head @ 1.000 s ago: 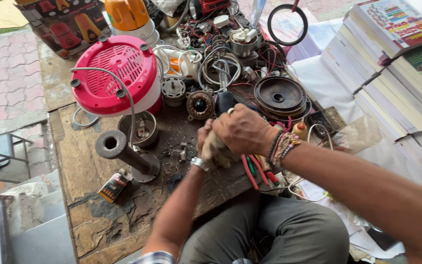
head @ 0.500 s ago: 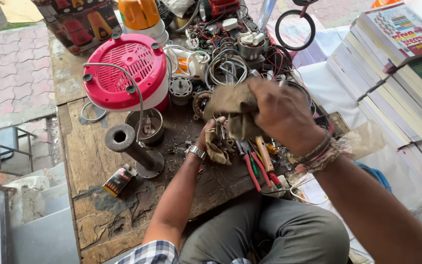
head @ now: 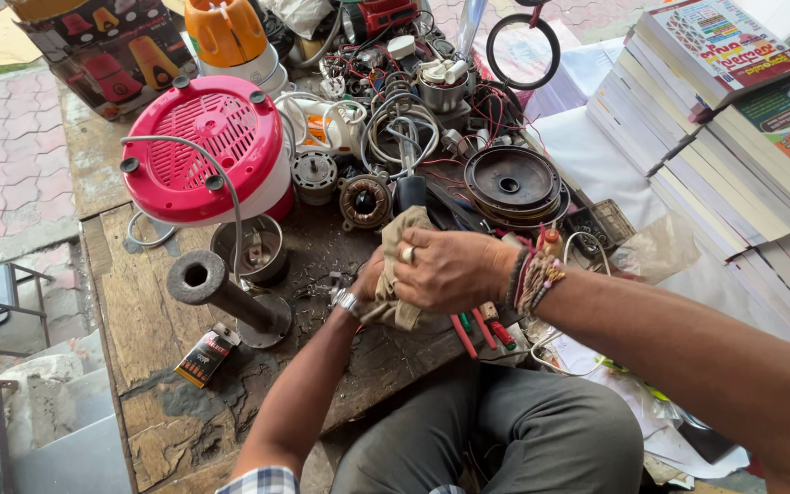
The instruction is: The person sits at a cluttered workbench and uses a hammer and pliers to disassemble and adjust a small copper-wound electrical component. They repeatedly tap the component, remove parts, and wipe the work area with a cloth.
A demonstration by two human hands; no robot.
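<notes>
We press our right hand [head: 454,270] flat over the rag [head: 395,274]; our left hand [head: 369,279], directly beneath, grips it, fingers hidden.

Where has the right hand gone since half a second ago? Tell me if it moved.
Yes. The right hand has come down from near the wire coils toward the person, and now lies over the rag beside the left hand.

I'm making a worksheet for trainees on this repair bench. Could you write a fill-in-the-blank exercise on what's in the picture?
1. Both hands, the right hand on top, grip a crumpled tan ____.
2. The round appliance base with the slotted grille is ____ in colour.
3. At the right edge stand stacks of ____.

Missing words: cloth; pink; books.
</notes>
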